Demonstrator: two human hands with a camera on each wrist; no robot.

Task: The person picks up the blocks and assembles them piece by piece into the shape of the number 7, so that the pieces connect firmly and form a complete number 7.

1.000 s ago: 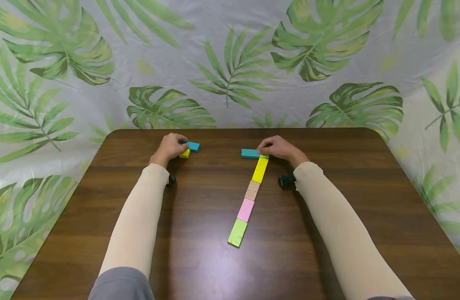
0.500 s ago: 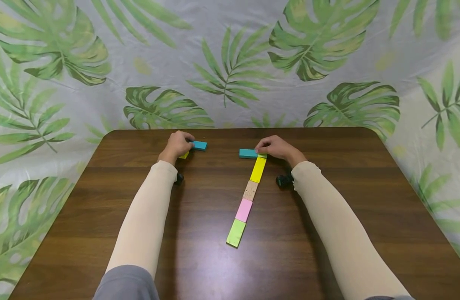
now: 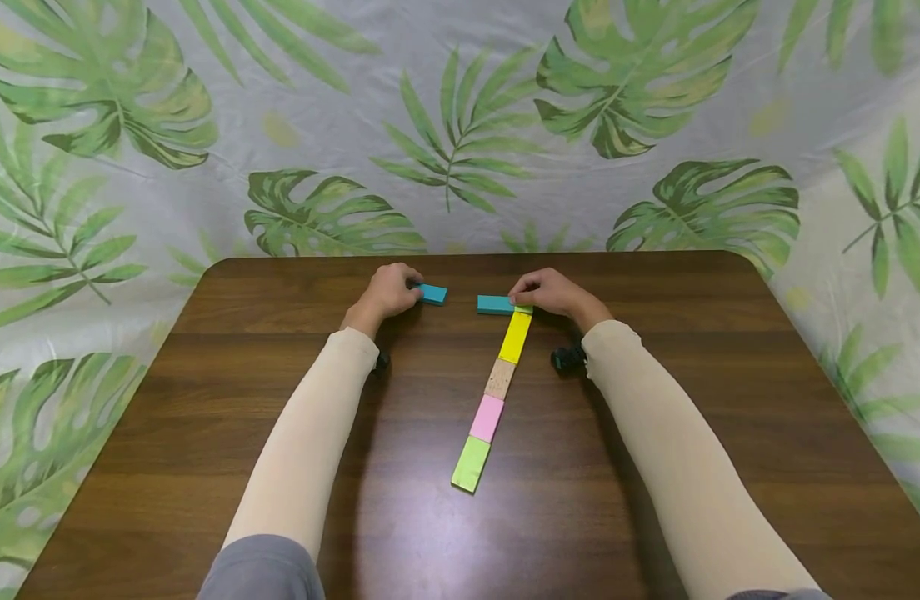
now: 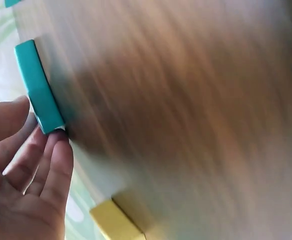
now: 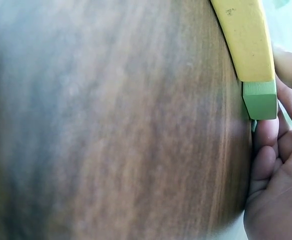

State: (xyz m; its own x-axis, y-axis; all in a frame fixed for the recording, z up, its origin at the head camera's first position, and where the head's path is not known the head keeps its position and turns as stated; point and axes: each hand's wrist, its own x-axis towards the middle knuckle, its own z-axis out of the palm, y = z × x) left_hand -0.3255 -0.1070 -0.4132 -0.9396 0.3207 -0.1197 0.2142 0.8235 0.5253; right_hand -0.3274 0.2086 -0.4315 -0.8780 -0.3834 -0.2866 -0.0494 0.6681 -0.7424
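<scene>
My left hand (image 3: 389,293) pinches one end of a blue block (image 3: 432,294), its thumb and fingertips on either side in the left wrist view. Its free end points right, toward a second blue block (image 3: 494,305) that lies crosswise at the far end of a row. My right hand (image 3: 553,296) pinches a small green block (image 5: 261,100) at the corner between that blue block and a yellow block (image 3: 515,337). Fingers partly hide the green block in the head view. From the yellow block, a speckled tan block (image 3: 500,379), a pink block (image 3: 487,418) and a lime-green block (image 3: 471,464) run toward me.
Another yellow block (image 4: 116,222) lies behind my left hand, hidden in the head view. The brown wooden table (image 3: 280,392) ends just beyond both hands, against a leaf-patterned cloth (image 3: 460,108). Dark wrist devices (image 3: 568,359) sit below the wrists.
My left hand has moved right with the blue block, away from the yellow block and closer to the row. My right hand stays at the corner with the green block.
</scene>
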